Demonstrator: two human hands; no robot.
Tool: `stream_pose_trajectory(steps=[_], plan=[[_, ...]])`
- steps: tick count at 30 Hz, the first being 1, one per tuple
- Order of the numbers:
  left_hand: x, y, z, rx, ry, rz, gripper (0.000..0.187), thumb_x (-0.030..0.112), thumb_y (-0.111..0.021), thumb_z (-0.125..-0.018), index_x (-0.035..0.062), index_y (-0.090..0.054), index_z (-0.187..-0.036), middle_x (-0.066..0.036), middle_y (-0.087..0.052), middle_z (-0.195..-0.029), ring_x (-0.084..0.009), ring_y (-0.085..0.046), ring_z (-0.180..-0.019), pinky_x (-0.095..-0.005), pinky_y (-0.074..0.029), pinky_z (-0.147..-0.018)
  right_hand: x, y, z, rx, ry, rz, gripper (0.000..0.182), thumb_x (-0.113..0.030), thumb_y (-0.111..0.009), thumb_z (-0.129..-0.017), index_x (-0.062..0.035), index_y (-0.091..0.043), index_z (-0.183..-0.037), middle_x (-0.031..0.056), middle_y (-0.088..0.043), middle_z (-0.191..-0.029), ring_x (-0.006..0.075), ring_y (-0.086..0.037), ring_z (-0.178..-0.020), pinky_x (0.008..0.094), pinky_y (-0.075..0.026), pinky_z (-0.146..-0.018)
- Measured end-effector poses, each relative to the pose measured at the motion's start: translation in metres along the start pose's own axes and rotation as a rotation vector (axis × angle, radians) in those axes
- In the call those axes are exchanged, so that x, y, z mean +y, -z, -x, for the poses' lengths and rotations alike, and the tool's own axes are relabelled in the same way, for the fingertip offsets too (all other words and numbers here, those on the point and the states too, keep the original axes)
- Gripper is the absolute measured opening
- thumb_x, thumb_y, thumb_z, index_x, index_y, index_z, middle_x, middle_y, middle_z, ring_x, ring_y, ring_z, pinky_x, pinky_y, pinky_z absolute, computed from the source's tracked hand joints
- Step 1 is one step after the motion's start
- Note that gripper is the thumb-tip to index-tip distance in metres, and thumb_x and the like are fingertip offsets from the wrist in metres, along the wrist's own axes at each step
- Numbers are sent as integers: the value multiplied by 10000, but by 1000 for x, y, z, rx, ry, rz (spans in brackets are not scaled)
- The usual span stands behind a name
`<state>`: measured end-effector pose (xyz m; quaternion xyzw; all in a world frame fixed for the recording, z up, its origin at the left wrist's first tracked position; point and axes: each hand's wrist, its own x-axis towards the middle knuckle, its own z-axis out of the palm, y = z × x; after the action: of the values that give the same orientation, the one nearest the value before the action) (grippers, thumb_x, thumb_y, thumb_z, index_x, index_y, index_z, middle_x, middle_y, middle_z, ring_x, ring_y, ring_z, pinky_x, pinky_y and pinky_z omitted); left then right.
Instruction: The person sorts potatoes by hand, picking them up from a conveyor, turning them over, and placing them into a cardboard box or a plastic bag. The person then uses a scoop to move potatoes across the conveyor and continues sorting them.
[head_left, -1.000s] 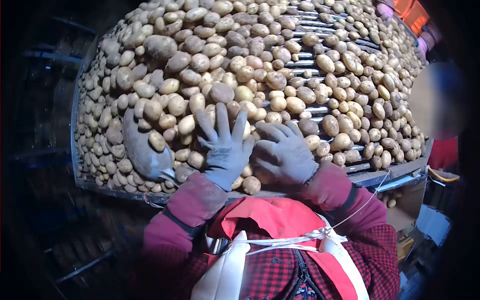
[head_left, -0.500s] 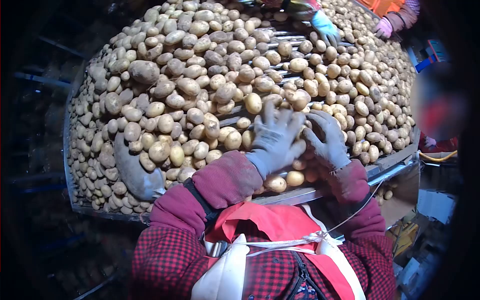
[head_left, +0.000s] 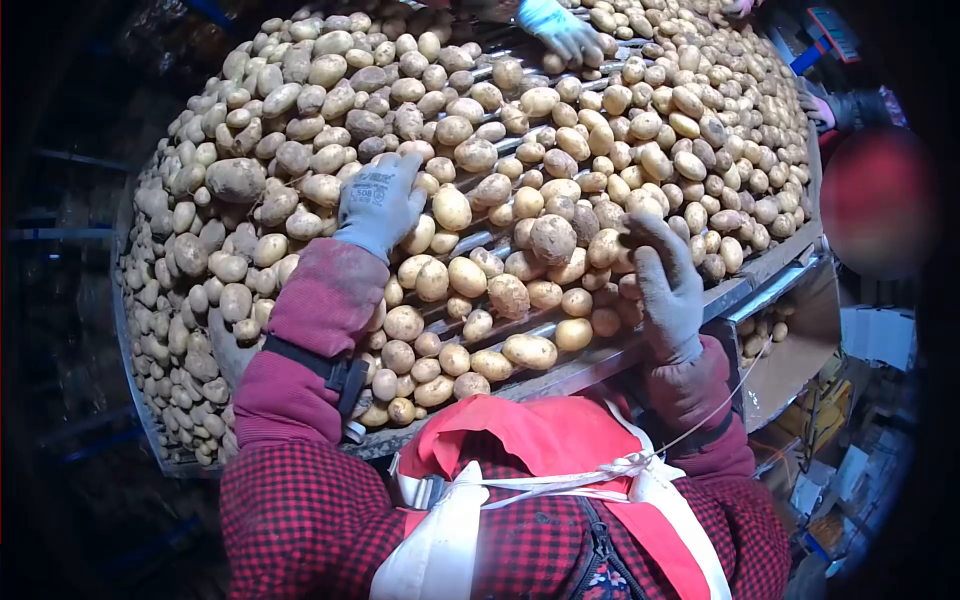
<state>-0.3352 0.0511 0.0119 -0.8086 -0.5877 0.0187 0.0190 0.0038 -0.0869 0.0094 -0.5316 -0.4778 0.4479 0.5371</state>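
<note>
Potatoes (head_left: 552, 240) of many sizes cover a sorting table with metal bars (head_left: 505, 146). My left hand (head_left: 380, 205), in a grey glove, lies back up on the potatoes left of centre, its thumb apart and its fingertips bent down among them. Near the front edge, my right hand (head_left: 668, 290), also gloved in grey, has its fingers apart and curved beside several potatoes. Between my hands, potatoes sit more loosely and the bars show in gaps. A grey curved plate (head_left: 232, 350) is partly hidden behind my left sleeve.
A co-worker's hand in a light blue glove (head_left: 562, 35) touches potatoes at the far side. Another person's gloved hand (head_left: 817, 110) rests at the right edge. A cardboard box (head_left: 790, 365) holding potatoes stands below the table's wooden rim (head_left: 765, 258). A blue tool (head_left: 812, 55) lies far right.
My left hand has moved from the middle to the left across the potatoes. My right hand has shifted slightly down. More potatoes now lie at the front, where my hands were close together.
</note>
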Motion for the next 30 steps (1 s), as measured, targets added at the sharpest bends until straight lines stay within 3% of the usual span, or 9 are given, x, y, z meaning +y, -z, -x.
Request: stream_pose_trajectory(steps=[3,6,7,10,15,18,23,28,30], plan=[[22,21,3,88,98,378,456,380,-647,-912,230,-600,-1340,-156,-680,-1179,-360,-678,-1017,-465,-528,-885,-13,-25,-1,-178,-247,-384,447,-198,-534,-1052,-28,-480,-1462,108,-580,-1341,207,-593,-1184,355,-496,-1033],[70,48,28,-77,-93,1005,567,226,-714,-912,68,-539,-1427,-173,-654,-1262,-231,-642,-1133,-358,-493,-1025,-5,-44,0,-283,-525,-791,561,-364,-549,-1045,-143,-395,-1537,126,-538,-1385,221,-605,-1153,325,-531,-924],[86,50,36,-110,-191,1110,576,294,-699,-934,66,-532,-1436,-193,-620,-1328,-261,-622,-1183,-380,-467,-1058,-6,-47,0,-305,-559,-813,570,-432,-557,-1030,-174,-417,-1519,132,-541,-1374,215,-612,-1116,311,-525,-878],[87,61,43,6,-387,893,617,366,-709,-907,74,-550,-1427,-202,-612,-1351,-338,-606,-1230,-416,-457,-1069,-16,-49,3,-429,-587,-974,557,-474,-537,-1026,-166,-452,-1482,141,-536,-1392,220,-621,-1102,338,-534,-866],[6,45,1,193,-77,106,382,285,-673,-879,100,-678,-1213,-152,-710,-1103,-327,-675,-1001,-444,-531,-869,8,-2,26,-171,-614,-933,616,-515,-480,-1036,-56,-475,-1446,202,-649,-1228,303,-700,-1015,384,-573,-803],[-31,31,-35,-220,118,-273,445,401,-549,-952,127,-594,-1301,-169,-713,-1061,-342,-694,-963,-492,-536,-842,29,15,32,-136,-543,-1055,634,-521,-483,-1035,-54,-467,-1464,210,-650,-1239,322,-702,-1034,406,-583,-820],[-10,26,-81,-255,240,-379,452,436,-638,-896,111,-651,-1210,-195,-663,-1229,-338,-686,-1086,-489,-544,-912,29,19,32,-87,-539,-1280,608,-482,-469,-1041,-59,-460,-1478,229,-599,-1299,358,-642,-1104,444,-536,-789],[-30,10,-78,-209,163,-395,500,505,-652,-892,133,-643,-1225,-174,-690,-1193,-332,-677,-1106,-486,-537,-903,19,14,33,71,-418,-967,701,-587,-483,-1009,-50,-481,-1460,222,-606,-1325,385,-640,-1152,500,-561,-932],[-23,23,-72,-310,148,-283,421,458,-629,-908,162,-639,-1209,-177,-691,-1193,-341,-661,-1134,-505,-518,-921,26,20,30,-29,-533,-1221,705,-597,-480,-1005,-71,-467,-1475,222,-597,-1345,383,-639,-1153,504,-560,-936]])
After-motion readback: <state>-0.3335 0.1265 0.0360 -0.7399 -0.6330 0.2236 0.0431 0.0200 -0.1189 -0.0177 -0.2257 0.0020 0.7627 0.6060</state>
